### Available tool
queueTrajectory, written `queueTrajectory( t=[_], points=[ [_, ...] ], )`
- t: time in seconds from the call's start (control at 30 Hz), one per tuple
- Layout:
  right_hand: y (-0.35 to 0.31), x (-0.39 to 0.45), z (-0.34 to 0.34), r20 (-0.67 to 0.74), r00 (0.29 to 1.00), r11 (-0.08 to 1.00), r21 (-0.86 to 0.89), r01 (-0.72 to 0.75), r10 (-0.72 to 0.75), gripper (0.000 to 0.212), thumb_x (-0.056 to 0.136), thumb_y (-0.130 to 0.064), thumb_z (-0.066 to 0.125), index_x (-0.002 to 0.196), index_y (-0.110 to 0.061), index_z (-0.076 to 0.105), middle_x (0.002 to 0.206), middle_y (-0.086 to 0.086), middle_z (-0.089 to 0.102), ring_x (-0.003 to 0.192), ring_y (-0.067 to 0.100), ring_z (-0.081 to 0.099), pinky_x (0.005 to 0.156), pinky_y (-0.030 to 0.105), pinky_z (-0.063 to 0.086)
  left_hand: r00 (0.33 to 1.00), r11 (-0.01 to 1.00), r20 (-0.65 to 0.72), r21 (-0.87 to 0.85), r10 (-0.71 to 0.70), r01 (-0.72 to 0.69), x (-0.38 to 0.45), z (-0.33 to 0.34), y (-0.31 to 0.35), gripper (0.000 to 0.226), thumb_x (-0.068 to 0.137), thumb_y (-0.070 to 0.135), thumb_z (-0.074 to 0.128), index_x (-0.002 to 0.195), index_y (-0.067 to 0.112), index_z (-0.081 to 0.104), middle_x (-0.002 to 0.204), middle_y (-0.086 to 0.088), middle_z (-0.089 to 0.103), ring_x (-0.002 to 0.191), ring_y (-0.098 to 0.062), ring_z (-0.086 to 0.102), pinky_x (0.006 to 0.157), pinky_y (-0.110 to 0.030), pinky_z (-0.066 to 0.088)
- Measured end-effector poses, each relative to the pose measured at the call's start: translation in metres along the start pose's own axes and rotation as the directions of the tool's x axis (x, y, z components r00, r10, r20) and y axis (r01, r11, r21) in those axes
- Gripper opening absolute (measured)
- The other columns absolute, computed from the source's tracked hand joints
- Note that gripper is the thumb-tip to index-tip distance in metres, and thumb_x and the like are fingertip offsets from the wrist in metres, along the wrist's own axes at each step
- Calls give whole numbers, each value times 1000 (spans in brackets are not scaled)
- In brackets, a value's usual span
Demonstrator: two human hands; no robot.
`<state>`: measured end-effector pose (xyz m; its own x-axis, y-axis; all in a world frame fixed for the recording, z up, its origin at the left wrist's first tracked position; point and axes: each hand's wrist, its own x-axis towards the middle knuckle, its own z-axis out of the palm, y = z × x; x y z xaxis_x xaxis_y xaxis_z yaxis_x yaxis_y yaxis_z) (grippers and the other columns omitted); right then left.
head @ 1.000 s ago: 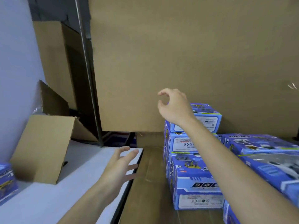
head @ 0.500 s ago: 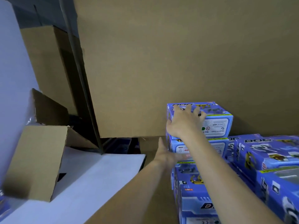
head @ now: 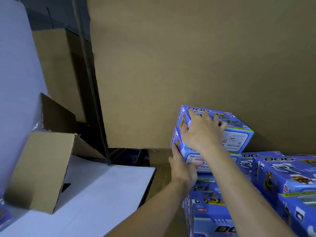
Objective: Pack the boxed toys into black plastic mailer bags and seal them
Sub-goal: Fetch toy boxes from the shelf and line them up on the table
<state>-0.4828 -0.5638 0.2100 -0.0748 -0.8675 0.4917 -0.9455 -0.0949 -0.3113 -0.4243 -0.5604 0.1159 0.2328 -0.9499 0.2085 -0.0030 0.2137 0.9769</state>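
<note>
Blue toy boxes printed "DOG" stand stacked inside a big cardboard carton. My right hand grips the top box of the stack, fingers spread over its top face and thumb on its left side. My left hand holds the second box just below, thumb on its left side and fingers on its front face. More boxes lie to the right and below. No black mailer bag is in view.
A tall carton wall rises right behind the stack. A white table lies at the left, carrying an open empty cardboard box tipped on its side. Another blue box peeks in at the far left edge.
My right hand came down from the air onto the top box and closed on it. My left hand left the table and reached over to the second box.
</note>
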Motion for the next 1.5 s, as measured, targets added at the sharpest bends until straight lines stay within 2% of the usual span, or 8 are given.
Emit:
queueTrajectory(
  t=[0.17, 0.33, 0.5, 0.7, 0.9, 1.13, 1.27, 1.5],
  points=[
    [-20, -6, -17, -115, 988, 980, 160, 122, -104, 59, 98, -46, 42, 154, -33, 28, 153, 6, 37, 140, 39, 28, 108, 52, 23, 978, 989, -158, -22, 138, -143, -2, -27, 22, 93, 72, -23, 67, 149, 20, 37, 129, -7, 42, 98, 13, 52, 81, -12, 51],
    [-56, -12, -27, -142, 978, 886, 417, 202, -156, 56, 99, -41, 43, 153, -33, 31, 148, 0, 42, 138, 35, 31, 109, 54, 22, 941, 970, -240, 6, 238, -244, -14, -83, 53, 100, 60, -17, 84, 139, 28, 43, 133, -5, 48, 120, -18, 59, 98, -41, 53],
    [-90, -24, -19, -77, 978, 724, 662, 195, -194, 33, 98, -35, 43, 129, -31, 53, 113, -2, 67, 117, 34, 52, 104, 56, 38, 930, 950, -196, 59, 312, -307, -34, -154, 79, 104, 55, -11, 91, 139, 24, 42, 135, -13, 51, 119, -18, 61, 92, -39, 57],
    [-154, -73, 4, -124, 926, 312, 919, 242, -356, 31, 101, -22, 47, 127, -34, 59, 101, -23, 70, 89, -5, 63, 73, 13, 45, 823, 869, -335, 362, 458, -337, -69, -242, 92, 88, 59, -5, 92, 126, 33, 50, 123, 1, 54, 116, -10, 55, 97, -27, 51],
    [-247, -127, 16, 35, 884, 114, 993, 21, -467, 63, 97, -35, 60, 152, -37, 29, 120, -31, 60, 116, 2, 58, 104, 35, 44, 687, 745, -456, 640, 565, -187, -131, -343, 105, 90, 63, 10, 92, 130, 48, 45, 105, 17, 37, 95, 17, 49, 83, -4, 42],
    [-354, -208, 22, 96, 659, 32, 994, -108, -746, 13, 98, -27, 60, 109, -34, 60, 104, -14, 74, 97, 9, 70, 91, 41, 55, 530, 566, -484, 824, 696, 9, -224, -456, 115, 77, 65, 3, 89, 128, 32, 56, 119, 4, 43, 106, 16, 46, 84, -12, 48],
    [-394, -253, 44, 133, 493, -7, 962, -272, -860, 30, 99, -13, 60, 122, -32, 56, 117, -9, 72, 108, 12, 68, 95, 39, 54, 490, 440, -478, 875, 729, 199, -270, -499, 114, 82, 67, 4, 89, 133, 33, 49, 125, 3, 37, 93, -8, 56, 80, -29, 55],
    [-417, -303, 110, 296, 267, 167, 893, -418, -917, 73, 95, -8, 64, 152, -40, 30, 140, -11, 58, 128, 16, 56, 97, 34, 48, 561, 317, -426, 904, 710, 287, -321, -530, 64, 78, 68, -3, 87, 113, 42, 41, 127, 2, 37, 113, 28, 35, 79, -9, 44]
  ],
)
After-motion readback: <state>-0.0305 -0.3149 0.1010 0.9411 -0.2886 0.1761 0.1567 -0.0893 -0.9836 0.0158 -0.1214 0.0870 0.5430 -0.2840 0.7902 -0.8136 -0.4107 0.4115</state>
